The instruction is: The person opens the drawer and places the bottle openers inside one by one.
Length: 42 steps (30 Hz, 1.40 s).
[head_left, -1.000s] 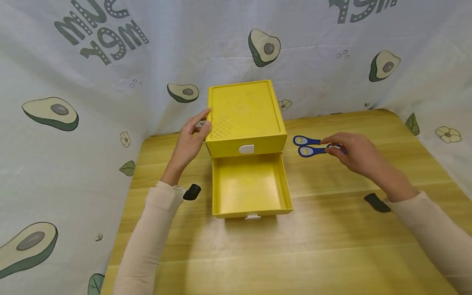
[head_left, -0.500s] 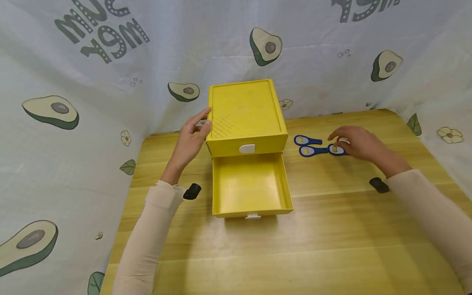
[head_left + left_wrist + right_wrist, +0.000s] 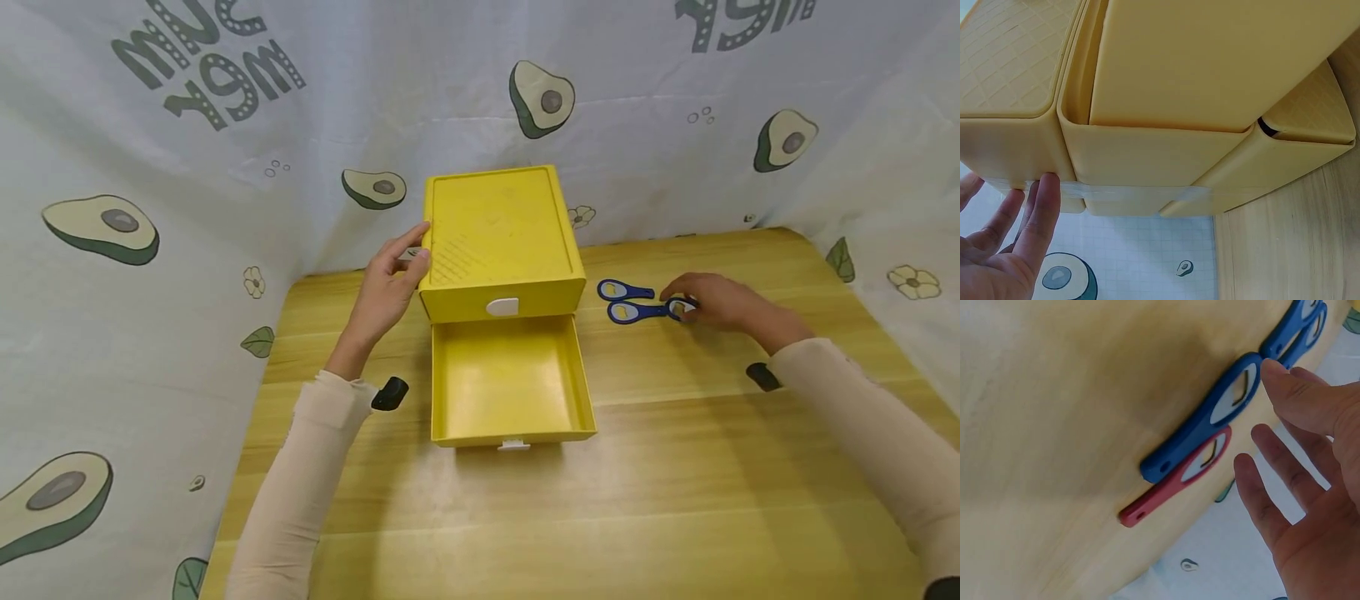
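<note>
My left hand rests against the left side of a yellow drawer unit. In the left wrist view, its fingertips touch the side wall. The unit's lower drawer is pulled out, with nothing inside. My right hand hovers low over the right end of a group of flat bottle openers, thumb and fingers apart. Two blue openers lie to the left: one behind, one in front. Near my thumb tip is another blue opener, beside a red opener hidden in the head view.
The wooden table stretches in front of the unit. A white cloth printed with avocados hangs behind and at both sides. The upper drawer, with its white handle, is closed. Clear tape crosses the unit's side.
My right hand has let go of a blue opener, lifted slightly to the right, then come back down over it. My left hand has stayed on the drawer unit.
</note>
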### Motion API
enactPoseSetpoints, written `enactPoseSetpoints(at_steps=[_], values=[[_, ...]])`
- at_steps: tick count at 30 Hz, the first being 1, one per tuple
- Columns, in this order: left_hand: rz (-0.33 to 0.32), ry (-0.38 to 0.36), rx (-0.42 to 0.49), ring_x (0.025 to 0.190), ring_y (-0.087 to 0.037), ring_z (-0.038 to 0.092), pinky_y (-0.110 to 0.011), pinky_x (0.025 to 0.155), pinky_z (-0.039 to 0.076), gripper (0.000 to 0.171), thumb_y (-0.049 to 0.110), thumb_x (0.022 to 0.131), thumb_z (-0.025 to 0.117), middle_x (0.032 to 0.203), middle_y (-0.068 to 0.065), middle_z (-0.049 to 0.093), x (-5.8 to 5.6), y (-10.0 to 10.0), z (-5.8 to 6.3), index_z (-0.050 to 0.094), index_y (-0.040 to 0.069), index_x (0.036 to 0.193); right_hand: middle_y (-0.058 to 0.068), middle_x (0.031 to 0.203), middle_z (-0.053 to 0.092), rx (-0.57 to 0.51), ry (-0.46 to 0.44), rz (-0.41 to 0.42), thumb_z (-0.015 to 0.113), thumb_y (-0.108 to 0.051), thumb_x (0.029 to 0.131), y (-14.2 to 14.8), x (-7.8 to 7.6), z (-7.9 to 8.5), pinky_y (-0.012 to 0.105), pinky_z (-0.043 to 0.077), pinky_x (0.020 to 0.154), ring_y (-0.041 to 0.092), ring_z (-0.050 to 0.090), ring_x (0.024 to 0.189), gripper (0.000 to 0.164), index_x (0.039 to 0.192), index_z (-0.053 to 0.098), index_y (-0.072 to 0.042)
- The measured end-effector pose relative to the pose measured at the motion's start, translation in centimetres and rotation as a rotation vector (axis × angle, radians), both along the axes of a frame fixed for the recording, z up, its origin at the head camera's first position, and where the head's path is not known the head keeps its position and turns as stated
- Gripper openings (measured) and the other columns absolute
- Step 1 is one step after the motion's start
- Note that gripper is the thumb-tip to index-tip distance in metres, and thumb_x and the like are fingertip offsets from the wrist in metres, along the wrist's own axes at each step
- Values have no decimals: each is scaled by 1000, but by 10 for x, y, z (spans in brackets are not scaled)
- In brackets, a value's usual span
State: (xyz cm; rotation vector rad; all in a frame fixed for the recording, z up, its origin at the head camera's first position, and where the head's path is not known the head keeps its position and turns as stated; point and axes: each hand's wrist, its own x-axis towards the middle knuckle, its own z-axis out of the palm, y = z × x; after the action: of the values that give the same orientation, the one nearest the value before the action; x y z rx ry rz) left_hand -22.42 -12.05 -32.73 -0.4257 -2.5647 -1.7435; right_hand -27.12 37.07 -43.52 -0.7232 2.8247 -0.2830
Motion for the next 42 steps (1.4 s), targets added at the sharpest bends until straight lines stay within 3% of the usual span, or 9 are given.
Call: enactPoseSetpoints(at_steps=[2,9,10,17,23,30,42], values=[[-3,-8,-3,112,-35,57,-28,79,48,48,19,106,49,142,-20,47,1,0,-1,43,9,153,30,125,60,-2,-11,-2,71,5,85,1,1,-4,60,48,90,45,60,109,35,120,67,3],[-11,-20,2,115,-37,56,-45,87,50,48,18,106,49,143,-20,46,1,0,-3,43,9,153,30,125,61,21,-19,-50,72,1,86,0,3,-14,63,46,95,48,57,115,35,121,67,3],[-9,-18,-2,115,-37,57,-43,86,50,48,19,105,49,143,-20,47,1,0,-3,43,9,153,29,125,61,29,-17,-58,72,1,86,1,3,-14,63,46,95,48,57,115,35,121,67,3],[1,24,2,111,-29,58,-35,81,50,46,32,104,53,141,-9,50,-23,-9,-32,48,28,150,28,123,63,51,3,-58,74,2,83,2,2,-12,64,46,94,49,58,114,37,119,67,2],[4,35,7,108,-27,60,-39,79,52,46,33,104,53,139,-8,52,-23,-10,-31,49,28,150,29,123,62,51,4,-46,74,2,83,5,0,-11,63,47,94,49,58,114,38,120,67,2],[15,51,0,108,-26,60,-30,77,52,47,33,104,52,139,-8,51,-23,-12,-30,48,27,150,26,118,64,55,1,-34,74,-4,85,3,-5,-9,62,47,93,46,60,110,35,119,68,3],[13,42,-8,109,-25,58,-38,79,52,47,35,104,52,143,-7,51,-23,-11,-30,49,28,150,24,113,65,46,-25,-55,78,-11,79,3,-1,-7,58,49,88,39,62,102,41,116,69,4]])
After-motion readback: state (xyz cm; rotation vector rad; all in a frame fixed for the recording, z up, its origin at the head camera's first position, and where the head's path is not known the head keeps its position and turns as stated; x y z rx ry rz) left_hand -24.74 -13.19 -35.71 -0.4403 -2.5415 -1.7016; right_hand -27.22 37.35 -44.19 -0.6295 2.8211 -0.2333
